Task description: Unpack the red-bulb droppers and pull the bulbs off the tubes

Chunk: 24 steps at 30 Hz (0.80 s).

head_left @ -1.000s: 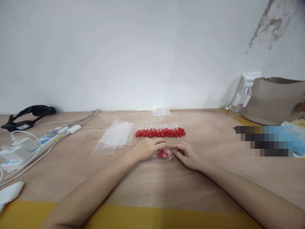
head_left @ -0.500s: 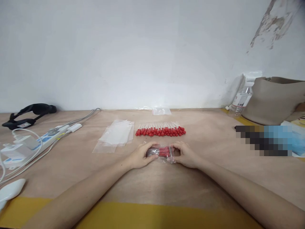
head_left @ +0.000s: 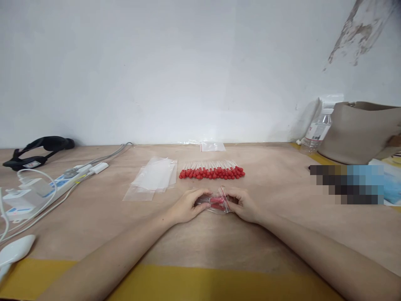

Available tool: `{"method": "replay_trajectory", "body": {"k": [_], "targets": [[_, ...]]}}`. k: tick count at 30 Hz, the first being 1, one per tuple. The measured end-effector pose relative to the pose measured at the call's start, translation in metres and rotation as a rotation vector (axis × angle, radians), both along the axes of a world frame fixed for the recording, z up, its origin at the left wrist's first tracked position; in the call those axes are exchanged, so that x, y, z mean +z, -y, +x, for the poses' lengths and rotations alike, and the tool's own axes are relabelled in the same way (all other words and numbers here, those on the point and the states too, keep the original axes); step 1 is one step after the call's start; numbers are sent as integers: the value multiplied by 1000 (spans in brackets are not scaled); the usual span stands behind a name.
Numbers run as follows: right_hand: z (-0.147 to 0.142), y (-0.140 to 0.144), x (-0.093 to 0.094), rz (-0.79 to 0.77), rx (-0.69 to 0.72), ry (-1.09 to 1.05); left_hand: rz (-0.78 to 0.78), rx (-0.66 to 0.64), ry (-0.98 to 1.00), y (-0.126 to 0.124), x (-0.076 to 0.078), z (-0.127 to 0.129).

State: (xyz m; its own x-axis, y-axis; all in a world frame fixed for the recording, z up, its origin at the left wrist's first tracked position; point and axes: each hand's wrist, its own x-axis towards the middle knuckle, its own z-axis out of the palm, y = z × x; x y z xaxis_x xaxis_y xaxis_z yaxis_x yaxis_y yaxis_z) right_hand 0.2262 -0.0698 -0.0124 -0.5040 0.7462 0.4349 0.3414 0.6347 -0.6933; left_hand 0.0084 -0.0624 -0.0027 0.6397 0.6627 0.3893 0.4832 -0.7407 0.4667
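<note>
Between my hands is a clear zip bag (head_left: 222, 207) with a red strip at its mouth. Several red-ended pieces (head_left: 216, 200) lie inside it. My left hand (head_left: 191, 205) curls its fingers and thumb around the left part of the bag. At the mouth end, my right hand (head_left: 241, 204) pinches the bag near its red strip. Just beyond my hands lies a row of thin clear stems with red bulb-like ends (head_left: 211, 172), the red ends facing me. Flat clear bags (head_left: 153, 175) lie overlapping left of the row.
Another clear bag (head_left: 213, 146) lies by the wall. At left are a power strip (head_left: 59, 184) with chargers and cables, a black strap (head_left: 39, 152) and a white object (head_left: 17, 250). A plastic bottle (head_left: 319, 129) and a grey-brown container (head_left: 360, 131) stand at right.
The bag's mouth has tilted and its film bulges more between my hands. The red pieces inside have shifted to a slant. Both hands stay on the bag in nearly the same place.
</note>
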Motion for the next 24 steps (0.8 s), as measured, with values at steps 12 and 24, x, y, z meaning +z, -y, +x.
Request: {"method": "replay_trajectory", "body": {"k": [12, 24], "targets": [[16, -6, -6, -365, 95, -189, 16, 35, -1, -1, 1, -2], [121, -50, 22, -239, -501, -662, 18, 46, -8, -1, 1, -3]]}}
